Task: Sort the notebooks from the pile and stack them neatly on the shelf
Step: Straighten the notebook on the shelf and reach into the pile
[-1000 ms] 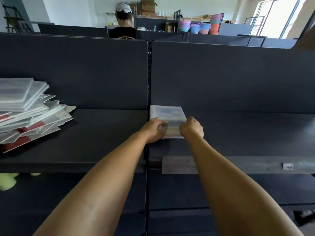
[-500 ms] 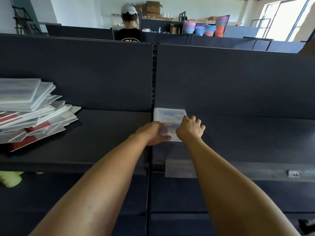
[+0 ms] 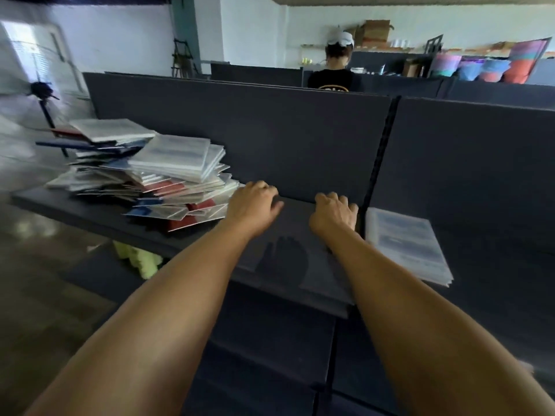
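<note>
A messy pile of notebooks (image 3: 156, 178) in clear wrap, white, red and blue, lies on the left part of the dark shelf (image 3: 288, 265). One small neat stack of notebooks (image 3: 405, 247) lies flat on the right shelf section, just past the upright divider. My left hand (image 3: 255, 205) hovers over the bare shelf right beside the pile, fingers loosely curled, holding nothing. My right hand (image 3: 333, 214) hovers just left of the neat stack, fingers loosely curled, also holding nothing.
A dark back panel (image 3: 270, 139) rises behind the shelf. Yellow-green objects (image 3: 138, 259) sit on the lower shelf at left. A person (image 3: 336, 67) in a white cap stands beyond the panel. A tripod (image 3: 48, 115) stands at far left.
Both hands let go of the neat stack and moved left toward the pile. My head turned left, so the pile is now near the centre.
</note>
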Available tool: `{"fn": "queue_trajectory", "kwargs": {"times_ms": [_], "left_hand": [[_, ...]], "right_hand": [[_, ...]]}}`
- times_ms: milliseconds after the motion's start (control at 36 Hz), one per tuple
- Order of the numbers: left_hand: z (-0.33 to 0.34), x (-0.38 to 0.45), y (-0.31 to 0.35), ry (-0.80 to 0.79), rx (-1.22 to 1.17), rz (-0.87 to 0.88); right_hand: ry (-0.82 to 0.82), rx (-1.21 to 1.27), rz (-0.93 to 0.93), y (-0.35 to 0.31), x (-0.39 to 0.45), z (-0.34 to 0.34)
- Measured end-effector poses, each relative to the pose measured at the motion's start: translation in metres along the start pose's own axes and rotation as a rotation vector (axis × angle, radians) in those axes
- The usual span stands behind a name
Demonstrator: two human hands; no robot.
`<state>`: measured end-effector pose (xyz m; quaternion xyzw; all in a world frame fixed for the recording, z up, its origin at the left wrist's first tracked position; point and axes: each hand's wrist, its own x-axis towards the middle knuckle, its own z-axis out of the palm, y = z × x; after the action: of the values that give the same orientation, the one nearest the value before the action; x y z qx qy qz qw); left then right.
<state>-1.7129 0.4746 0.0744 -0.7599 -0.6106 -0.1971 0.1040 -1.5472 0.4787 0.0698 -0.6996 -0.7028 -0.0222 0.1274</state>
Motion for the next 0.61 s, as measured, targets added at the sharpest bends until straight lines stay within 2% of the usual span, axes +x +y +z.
{"fn": "queue_trajectory", "kwargs": {"times_ms": [250, 417, 611], "left_hand": [[-0.042, 0.004, -0.125, 0.028, 0.12, -0.093], [-0.055, 0.014, -0.182, 0.012, 0.162, -0.125], [-0.047, 0.024, -0.214, -0.023, 0.176, -0.121]], "right_hand": [[0.081, 0.078, -0.191, -0.136, 0.038, 0.003], [-0.027, 0.161, -0.266, -0.203, 0.055, 0.007], [-0.101, 0.112, -0.289, -0.235, 0.075, 0.019]]}}
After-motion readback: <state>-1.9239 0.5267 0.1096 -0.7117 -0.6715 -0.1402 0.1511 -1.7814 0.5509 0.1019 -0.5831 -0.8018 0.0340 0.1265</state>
